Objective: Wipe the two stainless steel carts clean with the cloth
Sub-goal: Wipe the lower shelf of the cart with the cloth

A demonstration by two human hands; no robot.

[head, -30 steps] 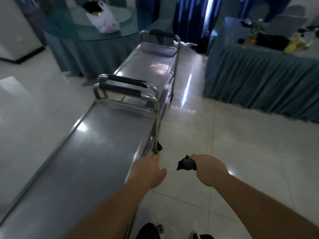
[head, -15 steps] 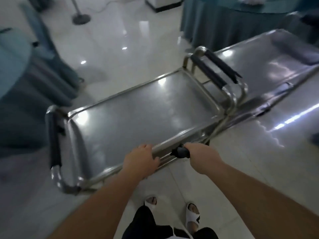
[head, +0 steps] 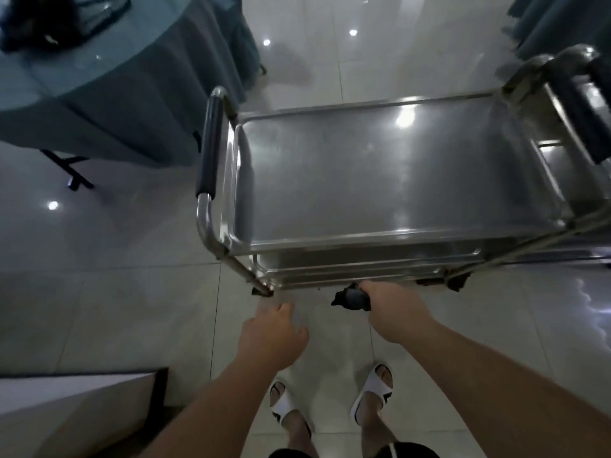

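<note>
The right hand (head: 393,312) grips a dark cloth (head: 351,297), bunched in curled fingers, just below the near edge of the cart (head: 390,180), at the level of its lower shelves. The left hand (head: 272,335) hangs free over the floor (head: 115,292) beside the cart's near-left leg, fingers loosely spread and holding nothing. The cart's top tray looks bare and shiny, but glare hides whether it has been wiped; I judge the wiping is at an early stage, since the cloth touches no surface and the lower shelves and frame are yet to be reached. The second cart (head: 582,104) stands touching or just beside the first at its right end, only its handle in view, so its state cannot be told. For moving, the floor is open on the near side where the person stands. To the left a draped desk (head: 139,94) sits near the cart's padded handle (head: 211,147), narrowing that side, and a white block (head: 66,404) stands near the left foot.
</note>
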